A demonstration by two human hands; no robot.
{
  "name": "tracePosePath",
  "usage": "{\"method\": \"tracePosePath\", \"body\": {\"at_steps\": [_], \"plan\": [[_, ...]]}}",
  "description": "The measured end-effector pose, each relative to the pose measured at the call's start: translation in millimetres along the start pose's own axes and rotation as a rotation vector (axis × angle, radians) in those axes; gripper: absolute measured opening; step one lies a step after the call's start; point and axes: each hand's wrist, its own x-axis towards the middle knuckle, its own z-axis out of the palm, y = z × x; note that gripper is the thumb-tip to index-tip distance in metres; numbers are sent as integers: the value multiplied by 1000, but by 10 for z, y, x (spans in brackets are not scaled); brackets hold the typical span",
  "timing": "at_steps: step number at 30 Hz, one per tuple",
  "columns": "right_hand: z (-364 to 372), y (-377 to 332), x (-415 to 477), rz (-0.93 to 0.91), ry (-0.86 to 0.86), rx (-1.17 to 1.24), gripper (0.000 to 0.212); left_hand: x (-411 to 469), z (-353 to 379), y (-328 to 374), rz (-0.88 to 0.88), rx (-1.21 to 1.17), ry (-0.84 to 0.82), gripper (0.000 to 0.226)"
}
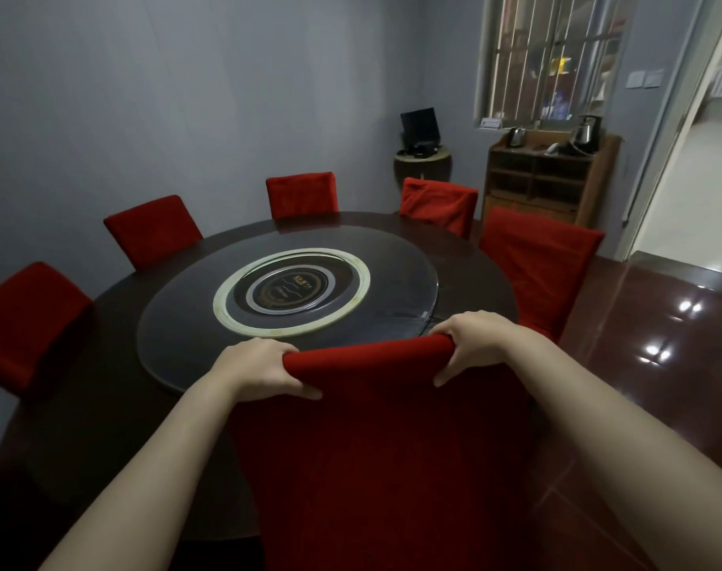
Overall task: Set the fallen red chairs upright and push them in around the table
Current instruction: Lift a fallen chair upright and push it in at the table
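Note:
A red-covered chair (375, 447) stands upright right in front of me, its back against the near edge of the round dark table (83, 405). My left hand (260, 368) grips the left end of the chair's top rail, thumb on the near side. My right hand (478, 344) grips the right end the same way. Several more red chairs stand upright around the table: one at the right (536, 265), others at the far side (301, 194) and at the left (25, 323).
A glass turntable (178, 323) with a ringed centre lies on the table. A wooden cabinet (552, 179) with kettles stands at the far right under a barred window. A small corner shelf (423, 158) holds a monitor. Glossy red floor (660, 344) and a doorway lie to the right.

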Motion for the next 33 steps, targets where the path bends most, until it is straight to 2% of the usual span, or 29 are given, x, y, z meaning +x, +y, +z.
{"method": "tracePosePath", "body": {"at_steps": [5,12,19,26,30,33], "plan": [[-48,15,164,-59,-60,-25,67,-218,201,40,-19,-21,2,54],[-22,7,217,-86,-87,-11,59,-308,218,61,-39,-10,45,51],[129,-10,213,-133,-79,-16,71,-375,288,-5,-38,-6,17,48],[142,63,249,-141,-119,-65,47,-383,421,135,5,1,16,48],[169,81,239,-136,-177,-77,41,-378,515,154,37,-13,-3,52],[231,78,185,-142,-148,-97,45,-407,575,155,51,-21,-3,52]]}}
